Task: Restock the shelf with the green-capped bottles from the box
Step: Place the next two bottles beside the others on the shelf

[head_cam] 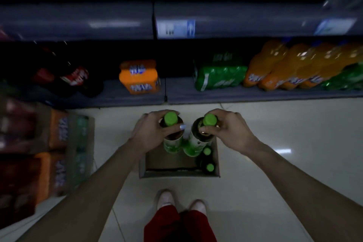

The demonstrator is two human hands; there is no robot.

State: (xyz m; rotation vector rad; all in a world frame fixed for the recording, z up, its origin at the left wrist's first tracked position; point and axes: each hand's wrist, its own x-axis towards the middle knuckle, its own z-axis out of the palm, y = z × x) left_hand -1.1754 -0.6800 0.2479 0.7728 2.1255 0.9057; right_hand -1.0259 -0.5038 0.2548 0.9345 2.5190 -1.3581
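A cardboard box (pixel 179 174) stands open on the floor in front of the bottom shelf (pixel 216 92). My left hand (pixel 153 130) grips the neck of one green-capped bottle (pixel 172 144), and my right hand (pixel 225 129) grips the neck of a second one (pixel 194 145). Both bottles are upright above the box's far end, side by side and nearly touching. Two more green caps (pixel 209 167) show at the box's right side. The rest of the box interior looks bare.
The bottom shelf holds dark cola bottles (pixel 74 76), an orange pack (pixel 139 76), a green pack (pixel 218 76) and orange bottles (pixel 290 67). Stacked drink cartons (pixel 45 149) stand on the floor at left. My feet (pixel 180 200) are just behind the box.
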